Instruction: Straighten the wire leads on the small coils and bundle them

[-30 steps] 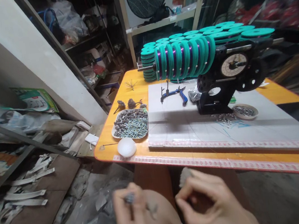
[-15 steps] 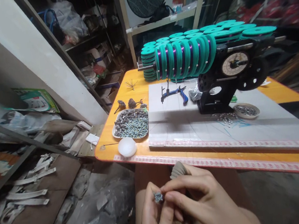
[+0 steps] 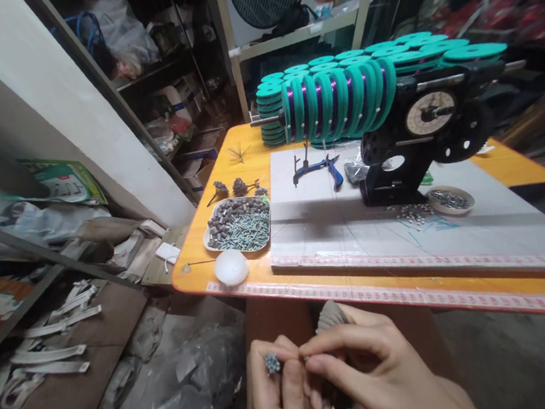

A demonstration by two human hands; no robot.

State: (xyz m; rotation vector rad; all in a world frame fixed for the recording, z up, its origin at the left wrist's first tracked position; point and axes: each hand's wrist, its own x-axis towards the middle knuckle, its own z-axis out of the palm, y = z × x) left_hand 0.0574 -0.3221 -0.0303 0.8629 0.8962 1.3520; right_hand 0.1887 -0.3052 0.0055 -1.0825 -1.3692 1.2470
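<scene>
My left hand [image 3: 275, 398] grips a bluish cluster [image 3: 272, 363], my right hand [image 3: 386, 362] pinches something tiny [image 3: 306, 359]; the tray [image 3: 206, 241] holds rods [image 3: 243, 231], the dish [image 3: 452, 213] metallic bits [image 3: 448, 199].

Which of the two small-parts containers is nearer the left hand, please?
The squarish tray holding bluish pins; the round dish beside the black machine lies farther from the left hand.

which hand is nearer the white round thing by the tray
Left. The left hand is below and slightly right of the white round thing in the picture; the right hand is farther to the right.
</scene>
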